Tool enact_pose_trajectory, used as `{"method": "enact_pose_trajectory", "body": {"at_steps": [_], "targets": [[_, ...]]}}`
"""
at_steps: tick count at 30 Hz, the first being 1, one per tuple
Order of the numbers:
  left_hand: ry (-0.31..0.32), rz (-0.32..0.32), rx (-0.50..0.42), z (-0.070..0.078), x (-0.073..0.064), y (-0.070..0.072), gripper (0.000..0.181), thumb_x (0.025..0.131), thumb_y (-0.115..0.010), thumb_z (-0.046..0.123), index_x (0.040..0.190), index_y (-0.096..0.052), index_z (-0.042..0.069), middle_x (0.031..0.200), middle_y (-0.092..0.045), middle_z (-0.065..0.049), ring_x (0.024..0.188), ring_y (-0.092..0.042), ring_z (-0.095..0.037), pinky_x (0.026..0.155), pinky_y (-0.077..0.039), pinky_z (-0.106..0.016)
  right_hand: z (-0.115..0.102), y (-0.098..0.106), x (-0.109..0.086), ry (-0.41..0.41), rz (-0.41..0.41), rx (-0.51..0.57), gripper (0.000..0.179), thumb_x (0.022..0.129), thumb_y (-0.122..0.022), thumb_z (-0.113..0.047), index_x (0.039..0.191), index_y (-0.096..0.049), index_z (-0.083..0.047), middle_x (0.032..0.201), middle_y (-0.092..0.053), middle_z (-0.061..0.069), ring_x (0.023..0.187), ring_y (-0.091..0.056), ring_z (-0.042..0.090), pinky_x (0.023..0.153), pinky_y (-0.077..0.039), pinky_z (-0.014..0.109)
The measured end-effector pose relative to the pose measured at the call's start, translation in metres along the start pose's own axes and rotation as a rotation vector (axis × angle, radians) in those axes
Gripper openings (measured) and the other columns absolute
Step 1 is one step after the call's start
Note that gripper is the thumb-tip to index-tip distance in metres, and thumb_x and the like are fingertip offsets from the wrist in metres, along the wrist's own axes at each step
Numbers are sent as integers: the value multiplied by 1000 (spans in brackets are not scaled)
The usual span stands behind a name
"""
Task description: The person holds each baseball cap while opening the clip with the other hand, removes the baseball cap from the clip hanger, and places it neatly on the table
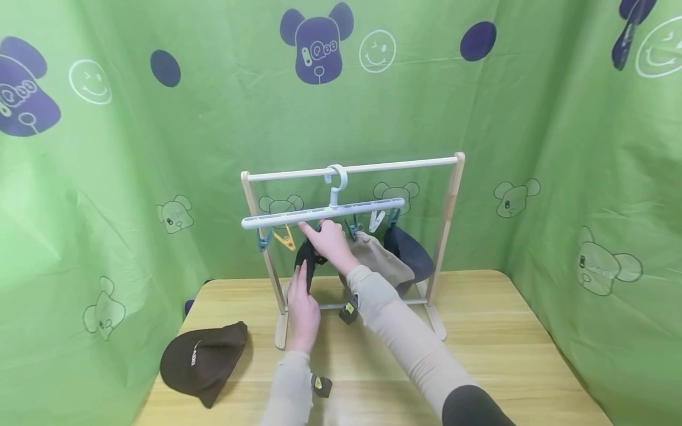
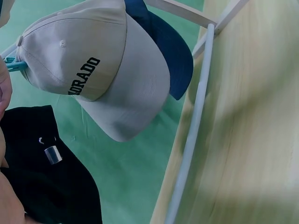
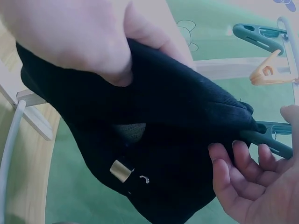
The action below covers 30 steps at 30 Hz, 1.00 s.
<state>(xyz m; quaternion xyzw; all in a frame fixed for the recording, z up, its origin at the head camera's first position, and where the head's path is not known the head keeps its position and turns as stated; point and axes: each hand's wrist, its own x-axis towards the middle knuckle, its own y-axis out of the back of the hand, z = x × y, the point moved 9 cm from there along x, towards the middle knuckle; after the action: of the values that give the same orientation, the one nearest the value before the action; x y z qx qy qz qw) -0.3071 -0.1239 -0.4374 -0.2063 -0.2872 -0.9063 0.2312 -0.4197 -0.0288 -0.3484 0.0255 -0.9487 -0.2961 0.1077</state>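
A black cap hangs below the pale hanger, its back strap with a metal buckle showing. My left hand pinches the cap's lower part, the thumb on one side and fingers behind the fabric. At its upper edge, a green clip bites the cloth. My right hand is around that clip, fingertips touching the cap and thumb standing apart from the clip. To the right hang a beige cap with dark lettering and a navy cap, each beneath a clip.
The hanger hooks over the rail of a wooden stand. A teal clip, an orange clip and a white clip hang on it without caps. On the wooden table, a brown cap lies at the left. Green curtain surrounds the table.
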Motion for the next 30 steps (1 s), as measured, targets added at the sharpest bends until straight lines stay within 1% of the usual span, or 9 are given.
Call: {"method": "enact_pose_trajectory", "body": {"at_steps": [3, 6, 11, 14, 18, 21, 23, 26, 30], "targets": [[-3, 5, -15, 1, -2, -1, 76, 79, -43, -19, 149, -39, 12, 151, -41, -21, 137, -42, -42, 116, -33, -53, 0, 0, 0, -14, -13, -15, 61, 87, -52, -65, 92, -62, -6, 61, -65, 6, 47, -62, 17, 53, -51, 27], [-3, 21, -30, 0, -4, 0, 76, 79, -42, -20, 148, -40, 11, 151, -41, -22, 137, -42, -40, 116, -33, -52, 1, -2, -1, -36, -39, -14, 60, 89, -50, -62, 89, -63, -4, 58, -63, 6, 49, -63, 20, 53, -50, 27], [-11, 54, -52, -1, -6, 3, 76, 79, -41, -21, 148, -41, 13, 149, -42, -22, 136, -43, -40, 115, -34, -51, 1, -3, -4, -82, -79, 25, 57, 90, -51, -56, 92, -64, -1, 64, -68, 15, 56, -68, 30, 49, -51, 26], [-11, 60, -69, -1, -7, 3, 75, 80, -40, -21, 148, -41, 12, 149, -42, -23, 136, -42, -41, 115, -34, -51, 1, -3, -4, -102, -93, 47, 56, 91, -51, -55, 94, -63, 0, 64, -68, 15, 56, -69, 31, 49, -54, 29], [18, 60, -95, -2, -8, 4, 71, 82, -38, -19, 147, -42, 11, 148, -43, -23, 137, -42, -40, 116, -33, -51, 4, -6, -4, -122, -110, 63, 52, 90, -52, -53, 90, -62, -2, 59, -64, 8, 52, -67, 27, 56, -59, 39], [27, 75, -113, -2, -9, 5, 66, 85, -39, -18, 145, -45, 10, 146, -46, -22, 136, -44, -38, 115, -34, -51, 6, -8, -3, -132, -120, 80, 47, 90, -52, -50, 85, -61, -4, 58, -62, 6, 49, -65, 24, 59, -60, 43], [22, 85, -120, -1, -9, 7, 63, 86, -39, -17, 143, -47, 9, 144, -49, -22, 135, -46, -38, 114, -36, -51, 8, -8, -3, -137, -121, 86, 44, 90, -52, -48, 83, -60, -5, 61, -63, 8, 47, -64, 22, 59, -60, 44], [10, 91, -124, -1, -9, 7, 59, 89, -41, -14, 142, -48, 9, 142, -52, -20, 133, -48, -37, 113, -38, -51, 9, -8, -2, -146, -122, 90, 43, 91, -52, -47, 84, -59, -5, 66, -64, 10, 45, -62, 19, 59, -60, 44], [23, 89, -152, -3, -10, 6, 57, 91, -40, -12, 142, -48, 11, 141, -53, -18, 132, -50, -35, 112, -40, -49, 9, -7, -3, -149, -132, 72, 43, 92, -51, -45, 87, -60, -3, 65, -64, 11, 45, -63, 20, 60, -60, 44]]}}
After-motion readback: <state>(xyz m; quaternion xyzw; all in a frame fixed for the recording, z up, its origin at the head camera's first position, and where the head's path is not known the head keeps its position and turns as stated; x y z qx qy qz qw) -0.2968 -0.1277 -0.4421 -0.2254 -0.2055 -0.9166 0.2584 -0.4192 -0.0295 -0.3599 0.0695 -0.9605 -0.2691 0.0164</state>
